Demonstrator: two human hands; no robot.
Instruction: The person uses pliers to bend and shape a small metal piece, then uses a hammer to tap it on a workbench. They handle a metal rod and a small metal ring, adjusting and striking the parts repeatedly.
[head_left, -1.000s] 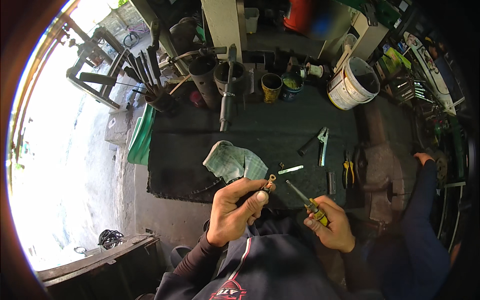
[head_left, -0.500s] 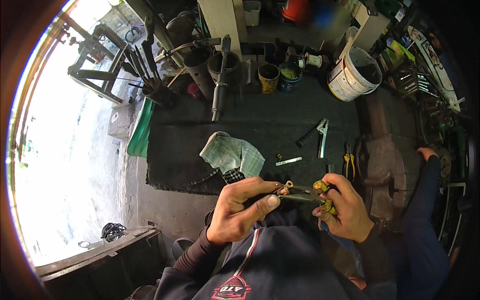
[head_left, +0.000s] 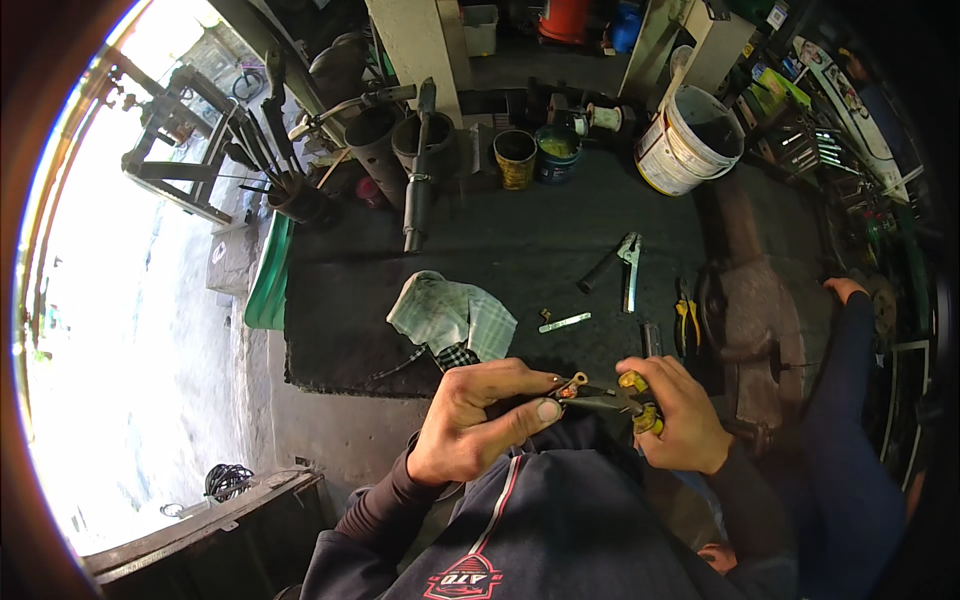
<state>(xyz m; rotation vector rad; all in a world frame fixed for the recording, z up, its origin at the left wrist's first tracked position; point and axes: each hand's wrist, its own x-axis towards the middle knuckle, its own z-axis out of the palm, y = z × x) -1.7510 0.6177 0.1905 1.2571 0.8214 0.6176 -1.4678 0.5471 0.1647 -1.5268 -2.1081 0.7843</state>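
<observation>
- Head view: left hand [head_left: 475, 415] pinching a small copper-coloured lug [head_left: 574, 385] between thumb and index finger.
- Right hand [head_left: 690, 415] curled round yellow-handled pliers [head_left: 647, 417]; handles spread, jaws parted, tips at the lug; can't tell if they bite on it.
- Lug held in the air, just off the near edge of the dark bench [head_left: 480, 230].
- On bench: crumpled checked cloth [head_left: 455, 312] beyond left hand, metal strip [head_left: 565, 323] right of it, yellow-black pliers [head_left: 687, 318] beyond right hand, white bucket [head_left: 675, 158] at far right.
</observation>
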